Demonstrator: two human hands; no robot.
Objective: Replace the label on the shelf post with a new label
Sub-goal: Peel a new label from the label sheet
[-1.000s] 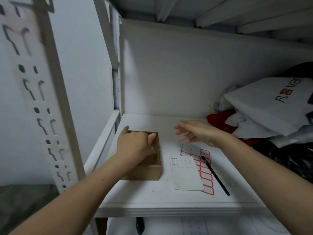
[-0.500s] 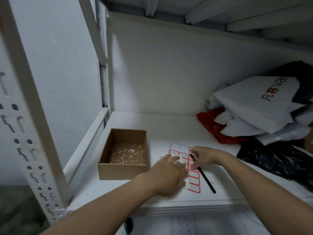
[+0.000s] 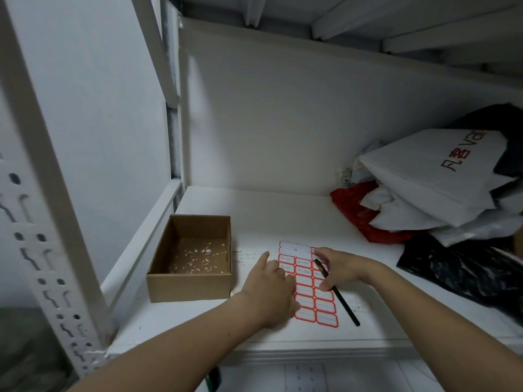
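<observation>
A white bag (image 3: 435, 176) piled at the right end of the shelf (image 3: 254, 210) carries dark and red printed characters followed by the letters "Va"; the rest runs out of sight. Faint handwriting shows on a slip of paper (image 3: 244, 257) just beyond the left hand (image 3: 273, 292), too small to read, and some cells of the label sheet (image 3: 308, 281) bear blue scribbles I cannot make out.

The sheet, a grid of red-bordered white labels, lies flat on the shelf directly under both hands. The left hand rests on its left edge, forefinger stretched forward past the sheet's corner, the other fingers (image 3: 280, 274) curled loosely and gripping nothing. The right hand (image 3: 339, 268) sits on the sheet's right side, its fingers pressed down on the labels; whether they pinch one I cannot tell. A black pen (image 3: 343, 302) lies slanted beneath that hand, along the sheet's right edge.

Left of the left hand stands an open cardboard box (image 3: 189, 287) with paper scraps on its bottom. The slotted white shelf post (image 3: 48, 210) rises well to the left of it.
</observation>
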